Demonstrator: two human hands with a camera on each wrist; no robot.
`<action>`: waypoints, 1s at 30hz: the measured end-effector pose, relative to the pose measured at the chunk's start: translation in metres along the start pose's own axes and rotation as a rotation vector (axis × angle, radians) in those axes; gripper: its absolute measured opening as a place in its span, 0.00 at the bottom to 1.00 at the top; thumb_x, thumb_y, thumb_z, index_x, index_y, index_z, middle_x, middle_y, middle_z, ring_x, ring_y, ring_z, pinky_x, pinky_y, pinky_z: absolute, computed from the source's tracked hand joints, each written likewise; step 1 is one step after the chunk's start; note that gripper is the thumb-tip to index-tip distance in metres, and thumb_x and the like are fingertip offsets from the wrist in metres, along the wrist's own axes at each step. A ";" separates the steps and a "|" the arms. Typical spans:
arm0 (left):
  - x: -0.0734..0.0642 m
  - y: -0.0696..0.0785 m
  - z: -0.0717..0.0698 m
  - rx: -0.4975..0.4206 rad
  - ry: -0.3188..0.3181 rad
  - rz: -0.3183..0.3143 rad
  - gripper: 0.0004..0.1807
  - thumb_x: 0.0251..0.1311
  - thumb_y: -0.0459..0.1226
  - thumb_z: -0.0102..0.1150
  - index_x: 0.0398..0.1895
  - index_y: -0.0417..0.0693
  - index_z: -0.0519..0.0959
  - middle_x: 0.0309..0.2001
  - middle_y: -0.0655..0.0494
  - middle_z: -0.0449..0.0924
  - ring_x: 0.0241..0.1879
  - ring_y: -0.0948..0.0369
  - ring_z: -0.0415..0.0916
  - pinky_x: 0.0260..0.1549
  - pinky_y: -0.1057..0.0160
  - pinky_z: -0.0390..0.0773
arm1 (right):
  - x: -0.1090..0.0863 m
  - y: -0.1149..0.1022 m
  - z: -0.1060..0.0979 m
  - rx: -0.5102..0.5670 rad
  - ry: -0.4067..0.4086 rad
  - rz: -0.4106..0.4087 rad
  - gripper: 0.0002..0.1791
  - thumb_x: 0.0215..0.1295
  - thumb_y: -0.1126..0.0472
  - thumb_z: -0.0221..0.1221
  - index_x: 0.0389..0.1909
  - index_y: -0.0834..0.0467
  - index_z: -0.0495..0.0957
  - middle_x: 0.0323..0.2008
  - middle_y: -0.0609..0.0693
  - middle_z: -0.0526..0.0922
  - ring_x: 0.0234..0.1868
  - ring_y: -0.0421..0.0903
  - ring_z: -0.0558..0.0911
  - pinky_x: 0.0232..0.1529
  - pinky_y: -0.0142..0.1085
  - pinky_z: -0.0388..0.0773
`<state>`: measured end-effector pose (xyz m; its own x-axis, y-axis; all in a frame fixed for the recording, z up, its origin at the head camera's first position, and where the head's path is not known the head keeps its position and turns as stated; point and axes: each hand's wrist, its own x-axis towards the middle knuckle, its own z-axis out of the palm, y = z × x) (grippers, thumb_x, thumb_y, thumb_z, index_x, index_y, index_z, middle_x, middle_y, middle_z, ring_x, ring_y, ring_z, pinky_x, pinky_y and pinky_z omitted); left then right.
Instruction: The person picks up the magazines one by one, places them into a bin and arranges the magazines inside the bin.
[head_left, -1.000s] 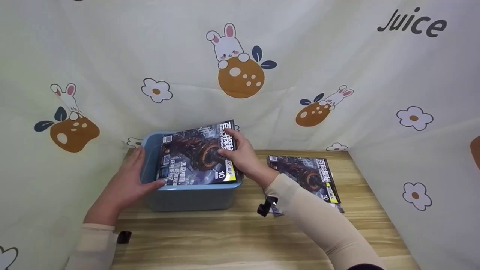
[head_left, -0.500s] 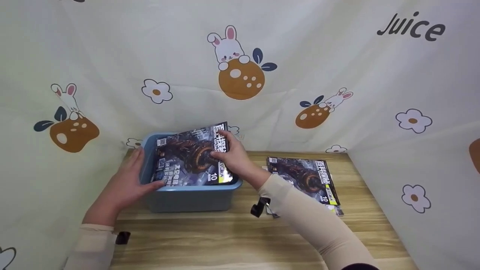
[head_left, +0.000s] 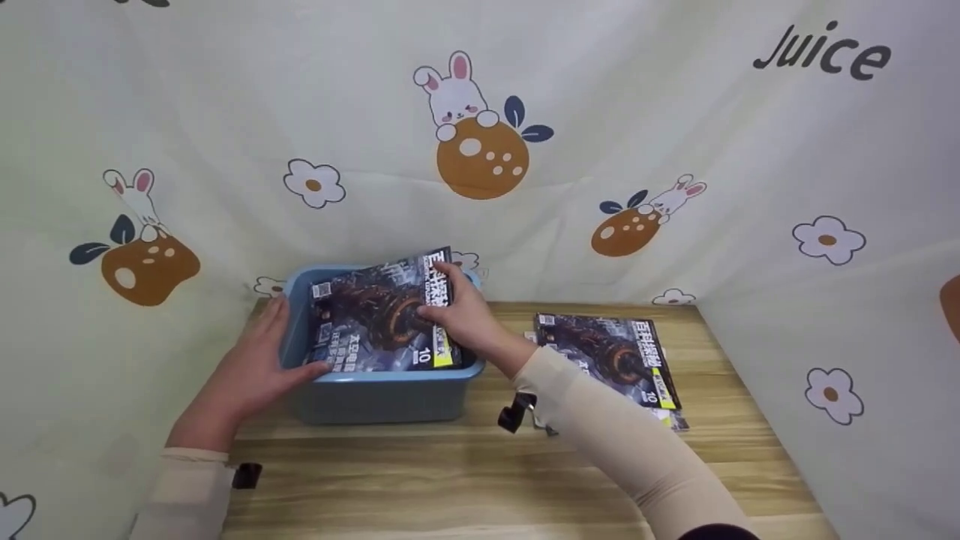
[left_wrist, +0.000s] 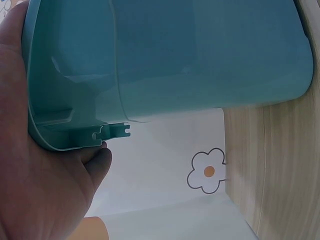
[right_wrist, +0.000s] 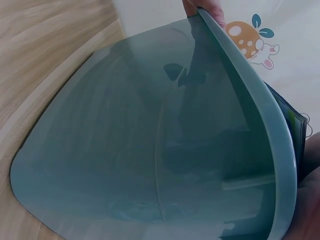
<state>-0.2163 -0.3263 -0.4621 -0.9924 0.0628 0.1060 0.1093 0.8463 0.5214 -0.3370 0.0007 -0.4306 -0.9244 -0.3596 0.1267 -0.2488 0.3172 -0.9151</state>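
Observation:
A light blue plastic bin [head_left: 382,401] stands upright on the table, close to the back wall. My left hand [head_left: 244,371] holds its near left corner, thumb over the front rim and fingers along the left side; the left wrist view shows the palm against the rim [left_wrist: 31,95]. A dark magazine [head_left: 367,341] with an orange ring on its cover lies tilted in the bin's mouth, its right end higher. My right hand [head_left: 472,315] grips that right end, thumb on the cover, other fingers mostly hidden. Layered page edges [right_wrist: 301,125] show above the rim in the right wrist view.
To the right, another magazine [head_left: 600,356] with the same cover lies on the wood-grain table [head_left: 420,480], with other printed edges poking out beneath it. Pale patterned cloth [head_left: 360,112] walls in the back and both sides.
My right hand has shifted a little left and down with the magazine, which sits slightly deeper in the bin. The left hand stays on the corner.

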 end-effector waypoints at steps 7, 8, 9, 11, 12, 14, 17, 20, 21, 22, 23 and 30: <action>-0.001 0.000 -0.001 0.007 -0.008 -0.005 0.74 0.64 0.72 0.69 0.91 0.40 0.36 0.90 0.36 0.30 0.87 0.32 0.33 0.76 0.20 0.49 | 0.001 -0.001 0.005 -0.086 -0.060 -0.012 0.46 0.71 0.64 0.73 0.86 0.56 0.61 0.82 0.60 0.67 0.82 0.55 0.68 0.83 0.46 0.63; -0.001 -0.001 -0.001 0.006 -0.008 -0.004 0.74 0.63 0.72 0.68 0.91 0.40 0.36 0.90 0.37 0.30 0.87 0.32 0.32 0.76 0.20 0.49 | 0.001 -0.001 0.006 -0.102 -0.069 -0.013 0.47 0.71 0.63 0.73 0.86 0.56 0.60 0.82 0.60 0.67 0.82 0.56 0.68 0.83 0.46 0.63; -0.001 -0.001 0.000 0.007 -0.008 -0.001 0.74 0.63 0.73 0.68 0.91 0.40 0.36 0.90 0.37 0.30 0.87 0.32 0.32 0.76 0.20 0.49 | 0.001 -0.001 0.006 -0.117 -0.077 -0.013 0.47 0.72 0.63 0.73 0.86 0.56 0.60 0.82 0.60 0.67 0.82 0.55 0.68 0.83 0.46 0.63; -0.002 -0.001 0.000 0.009 -0.008 0.003 0.74 0.63 0.74 0.67 0.91 0.40 0.36 0.90 0.37 0.30 0.88 0.33 0.32 0.76 0.20 0.49 | 0.001 -0.002 0.007 -0.144 -0.089 -0.011 0.48 0.72 0.61 0.73 0.86 0.55 0.59 0.81 0.61 0.68 0.80 0.56 0.70 0.82 0.47 0.66; -0.002 -0.002 0.000 0.009 -0.006 0.005 0.74 0.63 0.74 0.67 0.91 0.40 0.36 0.90 0.37 0.31 0.88 0.33 0.32 0.76 0.20 0.49 | 0.001 -0.002 0.008 -0.155 -0.095 -0.006 0.49 0.72 0.60 0.73 0.87 0.55 0.58 0.81 0.62 0.68 0.80 0.56 0.71 0.82 0.47 0.66; -0.003 -0.002 0.000 0.011 -0.010 0.001 0.74 0.64 0.74 0.67 0.91 0.40 0.36 0.90 0.37 0.31 0.88 0.33 0.33 0.76 0.20 0.49 | -0.001 -0.002 0.010 -0.177 -0.114 0.009 0.51 0.71 0.58 0.74 0.88 0.55 0.55 0.81 0.62 0.69 0.79 0.56 0.72 0.81 0.47 0.68; -0.005 -0.002 -0.001 0.012 -0.009 0.001 0.74 0.64 0.73 0.67 0.91 0.38 0.37 0.90 0.35 0.32 0.88 0.33 0.33 0.77 0.20 0.49 | -0.003 -0.002 0.011 -0.225 -0.122 -0.001 0.54 0.72 0.56 0.74 0.89 0.57 0.51 0.82 0.64 0.67 0.80 0.58 0.71 0.81 0.47 0.68; -0.004 -0.001 -0.001 0.013 -0.006 0.014 0.73 0.65 0.73 0.67 0.91 0.37 0.38 0.90 0.35 0.32 0.88 0.33 0.33 0.77 0.22 0.50 | -0.006 -0.003 0.007 -0.300 -0.084 -0.034 0.50 0.73 0.55 0.74 0.87 0.59 0.56 0.80 0.65 0.68 0.77 0.59 0.74 0.78 0.48 0.72; -0.003 0.000 0.000 0.013 -0.004 0.019 0.73 0.65 0.72 0.67 0.91 0.36 0.38 0.90 0.35 0.33 0.88 0.33 0.34 0.78 0.22 0.50 | -0.008 -0.003 0.005 -0.326 -0.062 -0.049 0.46 0.73 0.55 0.74 0.84 0.59 0.61 0.77 0.65 0.70 0.74 0.59 0.76 0.76 0.49 0.75; -0.002 0.000 0.000 0.012 -0.004 0.022 0.73 0.65 0.72 0.67 0.91 0.36 0.38 0.90 0.36 0.33 0.88 0.33 0.34 0.78 0.22 0.50 | -0.009 -0.004 0.001 -0.349 -0.041 -0.064 0.41 0.74 0.55 0.73 0.81 0.60 0.66 0.73 0.65 0.72 0.70 0.59 0.79 0.72 0.49 0.78; -0.002 0.000 0.000 0.012 -0.003 0.027 0.73 0.65 0.72 0.67 0.90 0.36 0.39 0.90 0.36 0.33 0.88 0.34 0.34 0.78 0.22 0.50 | -0.011 -0.004 -0.003 -0.366 -0.025 -0.074 0.36 0.75 0.55 0.73 0.76 0.60 0.70 0.68 0.63 0.73 0.66 0.58 0.81 0.68 0.49 0.81; -0.001 0.000 -0.001 0.016 0.002 0.021 0.73 0.65 0.73 0.66 0.91 0.38 0.37 0.91 0.37 0.32 0.88 0.35 0.32 0.78 0.22 0.49 | -0.020 0.001 -0.048 -0.319 0.048 -0.174 0.13 0.78 0.57 0.69 0.53 0.61 0.81 0.49 0.54 0.75 0.43 0.49 0.77 0.45 0.42 0.79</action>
<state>-0.2152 -0.3264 -0.4612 -0.9897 0.0796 0.1189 0.1293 0.8533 0.5050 -0.3331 0.0502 -0.4158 -0.8710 -0.3929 0.2949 -0.4742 0.5153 -0.7139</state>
